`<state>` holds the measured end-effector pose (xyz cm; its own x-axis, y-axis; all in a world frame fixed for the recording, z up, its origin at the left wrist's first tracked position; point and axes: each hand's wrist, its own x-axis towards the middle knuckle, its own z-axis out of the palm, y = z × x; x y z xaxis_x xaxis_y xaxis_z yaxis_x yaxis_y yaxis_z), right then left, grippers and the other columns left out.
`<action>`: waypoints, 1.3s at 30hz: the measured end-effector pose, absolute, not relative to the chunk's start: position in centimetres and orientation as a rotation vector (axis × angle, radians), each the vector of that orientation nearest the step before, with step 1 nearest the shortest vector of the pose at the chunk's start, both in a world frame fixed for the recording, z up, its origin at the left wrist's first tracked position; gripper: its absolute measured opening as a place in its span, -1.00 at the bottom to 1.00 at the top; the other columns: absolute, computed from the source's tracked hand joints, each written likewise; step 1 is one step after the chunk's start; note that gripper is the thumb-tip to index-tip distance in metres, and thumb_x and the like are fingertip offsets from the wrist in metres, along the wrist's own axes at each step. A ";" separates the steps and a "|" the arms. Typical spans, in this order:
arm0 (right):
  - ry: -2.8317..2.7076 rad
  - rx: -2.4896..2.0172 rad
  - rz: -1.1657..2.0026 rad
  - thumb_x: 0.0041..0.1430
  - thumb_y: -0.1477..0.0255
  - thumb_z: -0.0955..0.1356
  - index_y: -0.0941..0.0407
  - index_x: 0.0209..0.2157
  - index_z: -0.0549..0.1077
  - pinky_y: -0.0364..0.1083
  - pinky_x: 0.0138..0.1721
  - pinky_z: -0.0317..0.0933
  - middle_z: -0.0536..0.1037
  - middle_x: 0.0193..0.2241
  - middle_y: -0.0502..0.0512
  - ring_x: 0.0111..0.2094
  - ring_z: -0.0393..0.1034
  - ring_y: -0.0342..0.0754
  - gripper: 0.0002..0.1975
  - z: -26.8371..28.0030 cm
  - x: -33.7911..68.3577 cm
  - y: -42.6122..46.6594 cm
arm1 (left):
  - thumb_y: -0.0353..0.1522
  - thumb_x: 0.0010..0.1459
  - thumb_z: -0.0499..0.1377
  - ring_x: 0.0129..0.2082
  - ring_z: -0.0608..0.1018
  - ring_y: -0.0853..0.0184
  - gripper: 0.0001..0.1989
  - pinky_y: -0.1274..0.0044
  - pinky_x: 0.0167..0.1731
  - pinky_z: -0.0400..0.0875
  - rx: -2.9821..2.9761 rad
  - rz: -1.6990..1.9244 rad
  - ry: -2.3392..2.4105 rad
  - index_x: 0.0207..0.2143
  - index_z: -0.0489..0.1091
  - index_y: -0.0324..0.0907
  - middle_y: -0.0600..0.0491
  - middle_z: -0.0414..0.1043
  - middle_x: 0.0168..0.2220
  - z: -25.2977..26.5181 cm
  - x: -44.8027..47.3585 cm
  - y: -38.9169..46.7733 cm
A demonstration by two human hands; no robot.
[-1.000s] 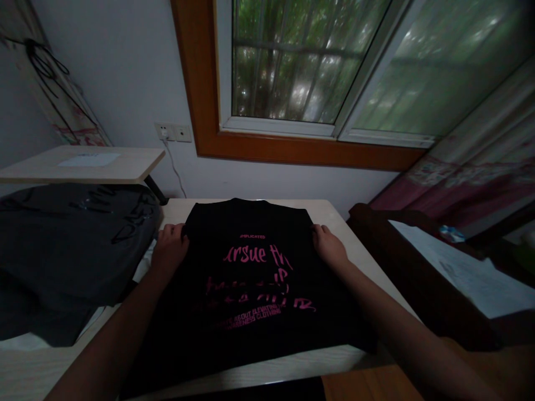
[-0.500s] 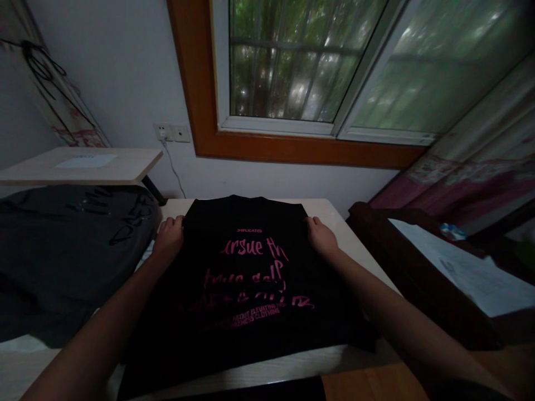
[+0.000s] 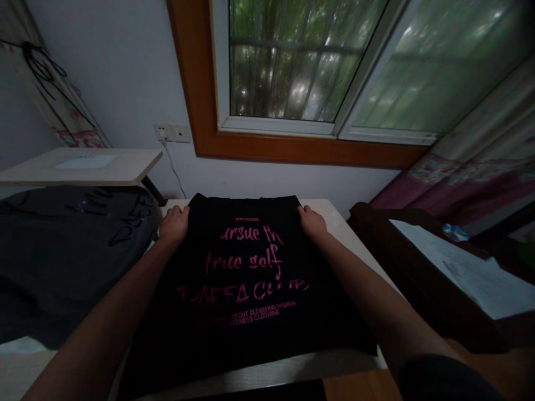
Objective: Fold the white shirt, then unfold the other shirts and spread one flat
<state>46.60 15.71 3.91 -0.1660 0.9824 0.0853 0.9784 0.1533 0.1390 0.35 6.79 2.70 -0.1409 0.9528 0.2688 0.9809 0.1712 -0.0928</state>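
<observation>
A black T-shirt (image 3: pixel 246 340) with pink lettering lies spread over a pale wooden table (image 3: pixel 334 223), its far end toward the window. My left hand (image 3: pixel 174 224) is closed on the shirt's far left edge. On the opposite side, my right hand (image 3: pixel 312 221) grips the far right edge, fingers curled round the cloth. Between the two hands the fabric is stretched fairly flat, and the print reads in several lines. The near hem hangs close to the table's front edge.
Left of the shirt lies a dark grey garment (image 3: pixel 71 262) with black print, below a small raised shelf (image 3: pixel 142 161) holding a paper sheet (image 3: pixel 86 161). At right, a dark brown piece of furniture (image 3: pixel 413 278) carries papers (image 3: pixel 460 267). A window (image 3: pixel 292 72) and a wall socket (image 3: pixel 171 133) are ahead.
Both hands have moved slightly inward and away from me with the shirt's far edge. The cloth is pulled flatter, and the middle lines of lettering now show more fully.
</observation>
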 end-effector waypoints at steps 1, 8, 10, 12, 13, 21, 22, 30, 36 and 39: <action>2.366 2.013 0.259 0.42 0.47 0.10 0.08 0.17 0.27 -0.05 -0.17 0.24 0.41 0.00 0.29 -0.11 0.45 0.08 -0.63 3.9 46.5 16.0 | -0.44 0.33 -0.18 -0.03 0.40 0.02 -0.57 0.32 -0.17 0.40 -1.855 -0.155 -2.188 0.12 0.32 -0.21 -0.27 0.33 -0.06 2.7 0.3 7.0; 2.325 2.061 0.288 0.43 0.46 0.08 0.07 0.19 0.27 -0.01 -0.11 0.25 0.40 0.01 0.31 -0.08 0.43 0.09 -0.61 3.9 45.6 17.1 | -0.44 0.32 -0.15 -0.01 0.40 0.05 -0.58 0.34 -0.14 0.39 -1.814 -0.185 -2.218 0.13 0.32 -0.16 -0.23 0.34 -0.05 2.2 -0.3 7.9; 2.311 2.071 0.301 0.42 0.47 0.07 0.07 0.19 0.27 -0.01 -0.11 0.26 0.40 0.01 0.32 -0.08 0.42 0.09 -0.60 3.9 45.4 17.1 | -0.43 0.33 -0.15 -0.02 0.41 0.05 -0.58 0.34 -0.15 0.38 -1.802 -0.202 -2.219 0.12 0.33 -0.15 -0.22 0.34 -0.04 2.2 -0.3 7.8; 2.290 2.086 0.333 0.42 0.47 0.07 0.06 0.20 0.28 0.00 -0.13 0.27 0.39 0.01 0.33 -0.08 0.42 0.09 -0.59 3.9 45.2 16.9 | -0.41 0.33 -0.14 -0.03 0.42 0.05 -0.60 0.34 -0.15 0.38 -1.781 -0.217 -2.226 0.11 0.34 -0.16 -0.22 0.35 -0.05 2.2 -0.3 7.6; 2.276 2.096 0.351 0.42 0.47 0.07 0.06 0.19 0.28 0.00 -0.14 0.28 0.39 0.01 0.34 -0.08 0.41 0.09 -0.59 3.8 45.1 16.8 | -0.40 0.33 -0.13 -0.03 0.42 0.05 -0.61 0.34 -0.14 0.38 -1.771 -0.225 -2.228 0.10 0.34 -0.17 -0.21 0.36 -0.06 2.2 -0.2 7.3; 2.230 2.179 0.296 0.43 0.44 0.06 0.04 0.21 0.26 0.00 -0.20 0.30 0.35 0.01 0.32 -0.10 0.42 0.11 -0.58 3.1 46.0 14.2 | -0.35 0.30 -0.03 -0.01 0.42 0.06 -0.63 0.31 0.01 0.32 -1.810 -0.381 -2.102 0.07 0.41 -0.16 -0.18 0.35 -0.02 1.4 -0.3 4.4; 2.237 2.177 0.293 0.43 0.44 0.06 0.03 0.22 0.25 -0.01 -0.22 0.29 0.36 0.00 0.32 -0.12 0.43 0.10 -0.58 3.1 46.3 13.6 | -0.35 0.29 -0.02 -0.01 0.42 0.07 -0.63 0.31 0.03 0.31 -1.831 -0.405 -2.080 0.07 0.42 -0.17 -0.18 0.34 -0.02 1.2 -0.4 4.0; 2.285 2.156 0.268 0.45 0.37 0.06 0.02 0.22 0.24 -0.07 -0.37 0.23 0.40 -0.08 0.24 -0.27 0.49 0.05 -0.60 2.7 47.8 9.4 | -0.31 0.33 -0.03 -0.16 0.49 0.19 -0.62 0.42 -0.05 0.37 -1.897 -0.427 -2.150 0.10 0.41 -0.16 -0.11 0.37 -0.14 0.1 -1.4 1.0; 2.278 2.176 0.198 0.45 0.36 0.06 -0.01 0.23 0.24 -0.09 -0.35 0.21 0.39 -0.04 0.22 -0.27 0.49 0.01 -0.59 2.6 48.0 9.1 | -0.35 0.36 -0.07 -0.25 0.51 0.26 -0.61 0.51 -0.23 0.37 -1.898 -0.302 -2.213 0.13 0.39 -0.11 -0.08 0.35 -0.13 0.7 -1.2 0.7; 2.298 2.155 0.179 0.44 0.38 0.06 -0.01 0.22 0.24 -0.08 -0.33 0.21 0.38 -0.02 0.23 -0.27 0.49 0.02 -0.60 2.7 47.8 9.7 | -0.37 0.36 -0.09 -0.22 0.50 0.25 -0.60 0.50 -0.22 0.36 -1.903 -0.252 -2.233 0.15 0.37 -0.10 -0.09 0.34 -0.09 1.0 -1.2 1.3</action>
<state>47.80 9.74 2.72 -0.0674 0.9939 0.0873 0.9954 0.0611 0.0733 -1.22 1.33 1.01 -0.1534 0.9540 0.2575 0.9874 0.1583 0.0020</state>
